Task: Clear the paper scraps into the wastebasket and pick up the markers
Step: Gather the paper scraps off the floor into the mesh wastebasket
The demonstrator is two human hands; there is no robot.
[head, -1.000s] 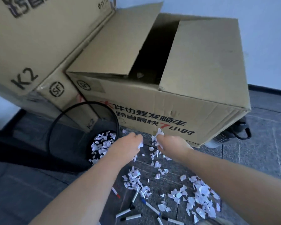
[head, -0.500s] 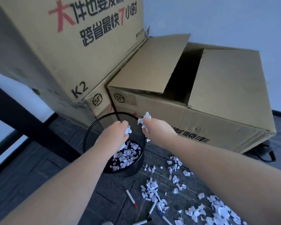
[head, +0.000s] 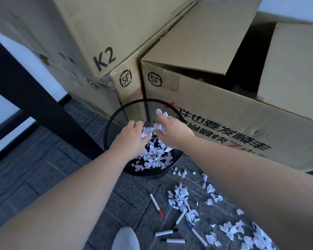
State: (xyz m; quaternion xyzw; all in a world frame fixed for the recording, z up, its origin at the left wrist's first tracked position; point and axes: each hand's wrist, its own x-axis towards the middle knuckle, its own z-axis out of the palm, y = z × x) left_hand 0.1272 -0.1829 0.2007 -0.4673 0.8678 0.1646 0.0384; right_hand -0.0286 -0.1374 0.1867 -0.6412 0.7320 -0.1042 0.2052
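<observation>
Scraps (head: 153, 156) of white paper fill the bottom of the black mesh wastebasket (head: 107, 130), which stands on the grey floor (head: 43, 174) against 2 cardboard boxes. Both hands hang over the basket's mouth. The left hand (head: 132, 136) is palm down with its fingers curled round a few scraps at their tips. The right hand (head: 170, 129) is curled round a bigger clump (head: 160, 121), with white pieces sticking up above the fingers and out beneath the palm. The 2 hands are close together, almost touching.

More scraps lie loose on the floor to the right of the basket, in a trail (head: 181, 197) running toward the lower right, where a thicker patch (head: 242, 233) is spread beside the right forearm.

Markers lie among them: 1 with a red tip (head: 156, 204) by itself below the basket, 3 black-tipped ones (head: 166, 232) lower down, and a blue-capped one (head: 197, 236) beside those. All have white barrels and lie flat.

The left box (head: 101, 42), marked K2, stands taller and leans against the right box (head: 224, 109), whose top flaps are partly open. A dark beam (head: 34, 82) crosses the left side. Something pale and rounded (head: 126, 239) shows at the bottom edge; I cannot tell what it is.
</observation>
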